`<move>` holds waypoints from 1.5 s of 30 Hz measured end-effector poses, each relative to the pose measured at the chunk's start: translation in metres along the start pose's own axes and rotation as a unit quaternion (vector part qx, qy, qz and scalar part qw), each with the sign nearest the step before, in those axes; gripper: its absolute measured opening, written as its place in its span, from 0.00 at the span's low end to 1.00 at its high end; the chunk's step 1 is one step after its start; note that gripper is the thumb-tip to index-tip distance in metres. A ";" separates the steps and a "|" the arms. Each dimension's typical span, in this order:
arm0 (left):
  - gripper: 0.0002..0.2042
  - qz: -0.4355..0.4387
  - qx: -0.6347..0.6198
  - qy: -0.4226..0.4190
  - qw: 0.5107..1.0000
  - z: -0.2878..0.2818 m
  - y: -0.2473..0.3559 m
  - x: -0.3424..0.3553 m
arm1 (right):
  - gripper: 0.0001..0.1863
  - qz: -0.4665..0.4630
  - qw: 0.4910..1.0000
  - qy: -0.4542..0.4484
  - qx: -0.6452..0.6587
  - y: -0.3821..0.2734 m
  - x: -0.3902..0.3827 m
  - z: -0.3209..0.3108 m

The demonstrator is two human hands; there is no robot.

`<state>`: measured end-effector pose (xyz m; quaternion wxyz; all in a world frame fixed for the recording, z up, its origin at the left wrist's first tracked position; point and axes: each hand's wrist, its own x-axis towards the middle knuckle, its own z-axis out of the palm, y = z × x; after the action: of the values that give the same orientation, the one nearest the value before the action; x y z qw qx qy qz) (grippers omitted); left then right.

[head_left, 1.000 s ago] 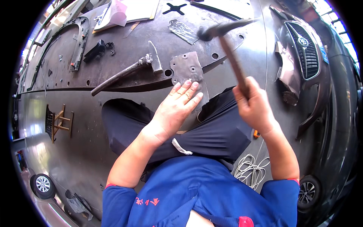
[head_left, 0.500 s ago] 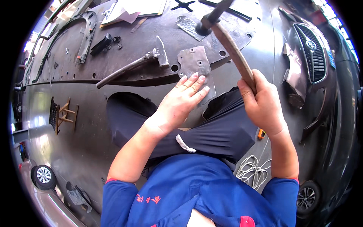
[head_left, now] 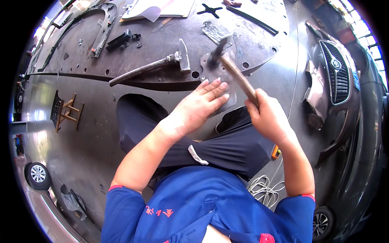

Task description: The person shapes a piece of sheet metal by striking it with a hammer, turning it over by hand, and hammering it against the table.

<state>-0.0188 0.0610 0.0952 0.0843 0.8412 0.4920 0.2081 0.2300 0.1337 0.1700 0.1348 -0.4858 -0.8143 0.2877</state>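
Note:
My right hand (head_left: 265, 115) is closed around the wooden handle of a hammer (head_left: 240, 78). The hammer's dark head is low over a bent grey metal plate (head_left: 208, 73) at the table's near edge; whether it touches the plate I cannot tell. My left hand (head_left: 199, 104) lies with its fingers stretched out on the plate's near part, holding nothing in its grasp. Part of the plate is hidden under these fingers and behind the hammer head. A second hammer (head_left: 148, 69), with a long worn handle, rests on the table to the left of the plate.
The dark metal table (head_left: 158, 44) carries papers (head_left: 162, 9), a black cross-shaped piece (head_left: 209, 11), a crumpled clear plastic piece (head_left: 213, 32) and a curved car part (head_left: 106, 30). A wooden stool (head_left: 69, 111) stands left. At right are a car bumper (head_left: 344, 81) and coiled cable (head_left: 265, 190).
The hammer in my right hand has swung down from above the table onto or close to the plate. My left hand stays on the plate. The whole view has shifted slightly.

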 end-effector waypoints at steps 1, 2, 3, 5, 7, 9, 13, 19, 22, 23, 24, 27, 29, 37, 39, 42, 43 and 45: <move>0.31 0.010 -0.030 0.019 0.999 0.001 -0.003 0.000 | 0.14 0.002 1.000 -0.004 -0.001 0.002 0.003 -0.001; 0.32 0.006 -0.037 0.029 0.999 0.003 -0.005 -0.001 | 0.13 0.017 1.000 0.010 0.005 -0.005 0.005 -0.005; 0.32 0.004 -0.035 0.031 0.999 0.005 -0.007 -0.002 | 0.13 0.032 0.999 0.025 0.010 -0.015 0.006 -0.011; 0.34 0.021 -0.025 0.028 0.999 0.008 -0.011 -0.005 | 0.13 0.022 0.999 0.039 0.032 -0.019 0.005 -0.017; 0.35 0.019 -0.026 0.037 0.999 0.011 -0.013 -0.003 | 0.12 0.016 0.998 0.029 0.055 -0.016 0.000 -0.014; 0.34 0.026 -0.029 0.040 0.998 0.009 -0.010 -0.001 | 0.12 0.001 0.999 0.011 0.037 -0.011 -0.004 -0.004; 0.33 0.024 -0.031 0.018 0.999 0.008 -0.014 0.001 | 0.12 0.000 0.998 -0.009 -0.055 -0.036 0.004 -0.025; 0.33 0.024 -0.044 0.028 0.998 0.006 -0.015 0.003 | 0.12 -0.034 0.995 0.081 0.055 -0.054 0.000 -0.030; 0.33 0.036 -0.049 0.031 0.998 0.013 -0.021 0.006 | 0.14 -0.003 0.992 -0.033 -0.123 -0.023 0.011 -0.013; 0.33 0.038 -0.048 0.032 0.998 0.016 -0.023 0.005 | 0.15 -0.009 0.994 -0.034 -0.103 -0.018 0.016 -0.015; 0.33 0.033 -0.046 0.035 0.998 0.009 -0.024 0.004 | 0.15 0.001 0.994 -0.025 -0.103 -0.034 0.018 -0.027; 0.34 0.028 -0.066 0.013 0.997 -0.006 -0.026 0.004 | 0.13 -0.035 0.998 0.048 -0.017 -0.063 0.017 -0.051; 0.34 0.031 -0.052 0.013 0.998 0.003 -0.025 0.001 | 0.12 -0.033 0.996 0.063 0.053 -0.061 0.005 -0.037; 0.35 0.028 -0.050 -0.007 0.998 -0.004 -0.028 0.003 | 0.13 0.000 0.998 0.010 -0.068 -0.070 0.007 -0.044; 0.36 0.038 -0.056 0.002 0.998 -0.002 -0.028 0.005 | 0.13 -0.028 0.998 0.058 0.007 -0.060 0.000 -0.029; 0.36 0.038 -0.027 -0.025 0.999 -0.002 -0.023 0.009 | 0.15 -0.023 0.995 -0.008 -0.098 -0.026 0.003 0.000; 0.36 0.039 -0.027 -0.026 0.999 0.000 -0.024 0.010 | 0.16 -0.014 0.989 -0.057 -0.136 -0.025 0.008 -0.004; 0.36 0.039 -0.037 -0.017 0.998 0.002 -0.030 0.004 | 0.14 0.007 0.993 -0.013 -0.121 -0.060 0.014 -0.022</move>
<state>-0.0402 0.0791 0.0843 0.1158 0.8595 0.4491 0.2150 0.1917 0.1320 0.2229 0.0624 -0.5000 -0.8415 0.1948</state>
